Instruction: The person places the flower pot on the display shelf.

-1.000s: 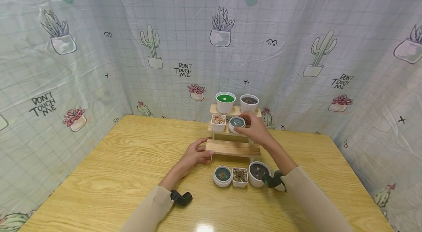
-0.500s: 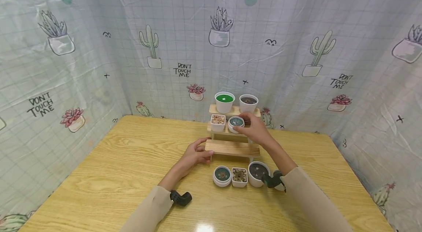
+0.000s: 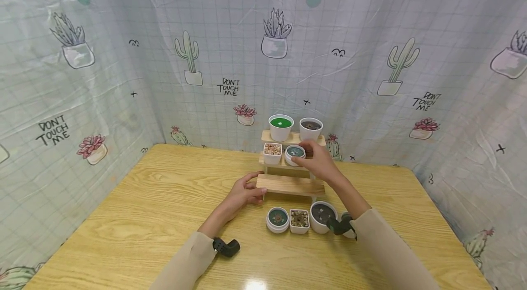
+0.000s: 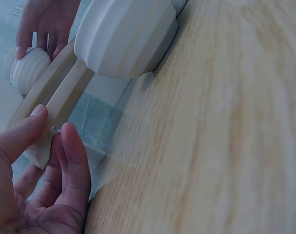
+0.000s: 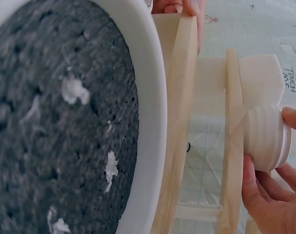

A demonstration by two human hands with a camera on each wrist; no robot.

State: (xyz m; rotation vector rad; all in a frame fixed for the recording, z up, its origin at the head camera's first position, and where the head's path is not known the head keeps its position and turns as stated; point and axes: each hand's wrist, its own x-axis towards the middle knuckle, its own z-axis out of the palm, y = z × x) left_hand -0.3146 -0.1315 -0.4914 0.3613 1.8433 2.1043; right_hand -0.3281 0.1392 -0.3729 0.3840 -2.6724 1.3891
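A three-tier wooden plant stand stands near the back of the table. My left hand grips the left end of its lowest shelf, thumb on top and fingers at the edge and below. On the middle shelf, my right hand holds a small round white pot with a teal filling. In the right wrist view, the ribbed side of this pot shows between thumb and fingers, its base against the shelf. Left of it sits a square white pot filled with pale pebbles.
The top shelf bears a green-filled pot and a dark-filled pot. In front of the stand are a round teal pot, a square pebble pot, a larger dark-filled pot and a partly hidden pot. A printed curtain hangs behind.
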